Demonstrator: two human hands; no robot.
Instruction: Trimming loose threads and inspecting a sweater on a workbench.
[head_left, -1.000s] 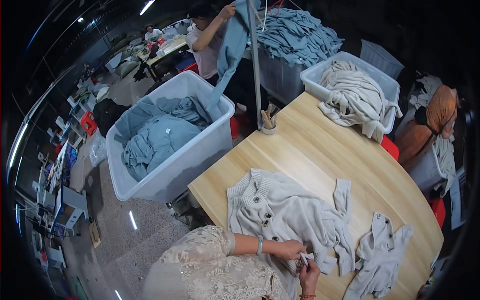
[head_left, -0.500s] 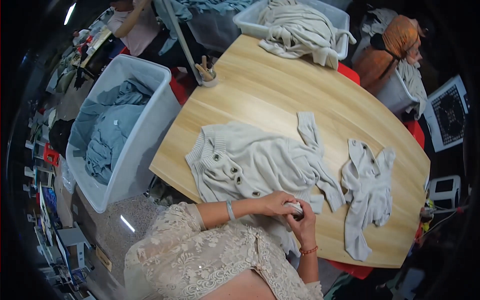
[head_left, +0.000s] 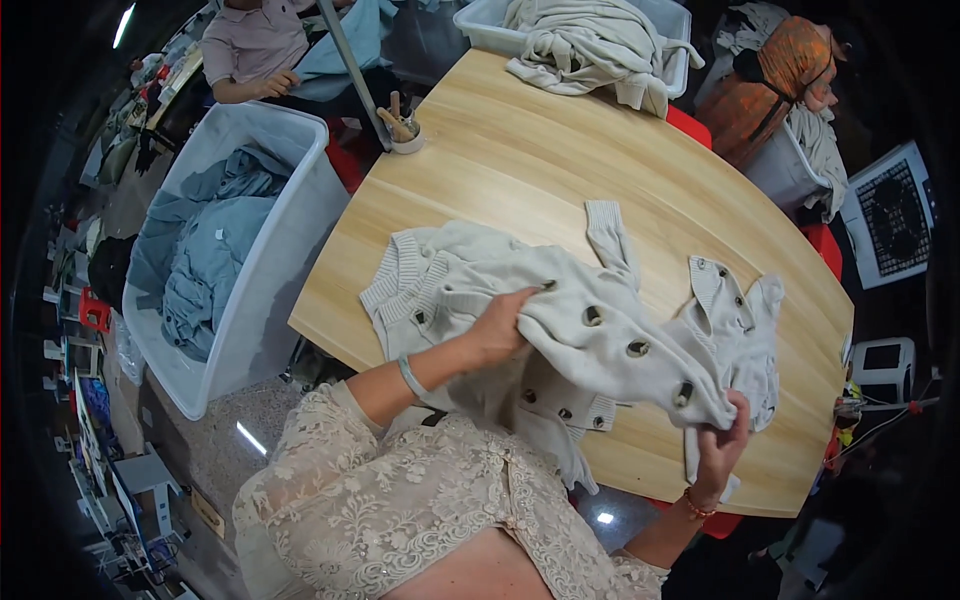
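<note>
A cream knitted cardigan with dark buttons lies on the wooden table in front of me, partly lifted. My left hand grips a fold of it near its middle. My right hand holds its button edge up near the table's front right. A second cream knitted garment lies flat just right of it, partly under the lifted cardigan.
A white bin with blue garments stands left of the table. Another white bin heaped with cream knitwear sits at the far edge. A small cup and a metal pole stand at the far left corner. Other people work behind.
Both hands were together at the cardigan's lower edge; now they are apart and have lifted and stretched the cardigan across the table. The view has shifted closer and downward.
</note>
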